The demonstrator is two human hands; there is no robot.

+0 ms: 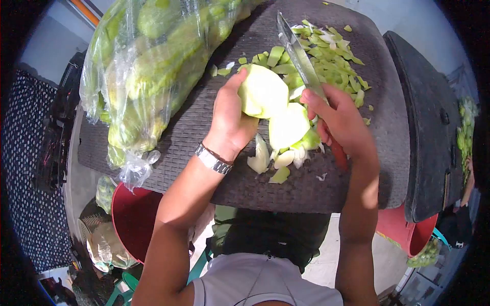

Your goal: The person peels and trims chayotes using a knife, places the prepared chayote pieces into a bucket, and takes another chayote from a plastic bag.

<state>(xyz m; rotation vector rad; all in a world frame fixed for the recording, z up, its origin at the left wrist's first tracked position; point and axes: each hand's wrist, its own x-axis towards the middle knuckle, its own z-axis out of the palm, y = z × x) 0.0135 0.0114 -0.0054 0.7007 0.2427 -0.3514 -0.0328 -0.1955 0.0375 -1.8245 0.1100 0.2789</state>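
My left hand [230, 115] is closed around a peeled pale green fruit [263, 92] that looks like a green mango. A second pale peeled piece [288, 126] sits just below it, over some scraps; whether the two are joined I cannot tell. In my right hand [339, 120] is a knife [301, 56], its blade pointing up and away and its reddish handle partly hidden by my fingers. The blade is beside the fruit, over a heap of green peelings [326, 56]. More pale scraps [260, 155] lie below my left hand.
A clear plastic bag [153, 76] full of green fruit lies on the dark woven tabletop [240, 191] at left. A black case-like panel [423, 127] stands along the right edge. Red tubs [135, 219] are below on both sides. A person's arm [468, 183] shows at far right.
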